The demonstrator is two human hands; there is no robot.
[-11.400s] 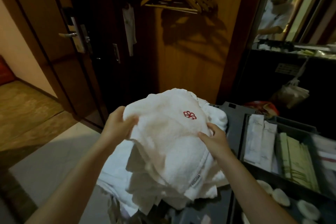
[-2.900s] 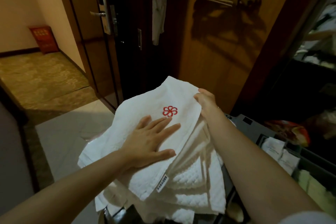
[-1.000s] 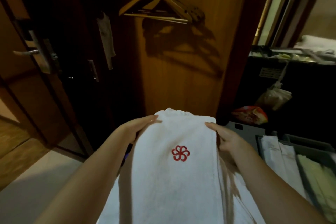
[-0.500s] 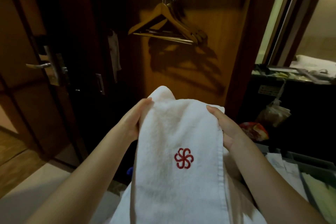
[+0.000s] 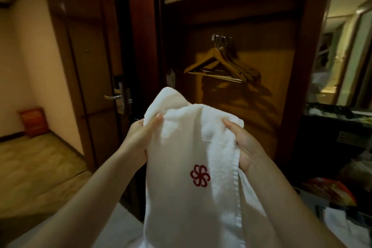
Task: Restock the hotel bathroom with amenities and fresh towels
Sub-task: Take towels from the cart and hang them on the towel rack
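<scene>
In a dim, wood-panelled hotel entry, the white towel hangs lengthwise in the air before the person, the left hand and right hand each gripping one side of its top edge. It is raised higher than half a second ago, so it seems chosen and ready to carry to the bathroom. Beyond it, wooden hangers hang in the open wardrobe, the door at left.

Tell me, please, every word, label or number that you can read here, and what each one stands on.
No text can be read.
white towel: only a red flower emblem, no letters.
label plate at far right: too blurred to read.
red box at far left: markings too blurred to read.
</scene>
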